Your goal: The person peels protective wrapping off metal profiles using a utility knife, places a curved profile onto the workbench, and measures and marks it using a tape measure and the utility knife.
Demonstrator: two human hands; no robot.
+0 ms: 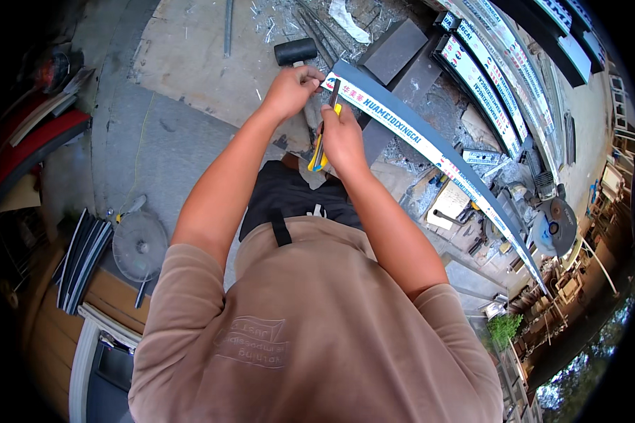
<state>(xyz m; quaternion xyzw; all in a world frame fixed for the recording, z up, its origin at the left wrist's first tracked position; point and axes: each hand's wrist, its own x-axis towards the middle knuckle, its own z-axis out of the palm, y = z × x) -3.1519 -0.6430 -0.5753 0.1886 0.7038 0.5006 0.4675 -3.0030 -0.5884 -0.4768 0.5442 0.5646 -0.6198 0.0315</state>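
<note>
A long dark grey metal profile [430,130], its side covered with printed white protective film [395,121], runs from in front of me away to the right. At its near left end, the fingers of my left hand [289,93] pinch the corner. I cannot tell whether they grip the film alone or the metal too. My right hand [343,141] is closed around a yellow utility knife [318,156], its dark blade end pointing up against the filmed side close to my left fingertips. A black rubber mallet [295,51] lies just beyond my left hand, its handle passing beneath my wrist.
Dark rectangular metal tubes [391,51] lie behind the profile. More filmed profiles [476,88] are stacked at the far right. A cutting saw with a round disc [554,225] stands at the right among tools and metal scraps. A caged fan [140,245] is at the left.
</note>
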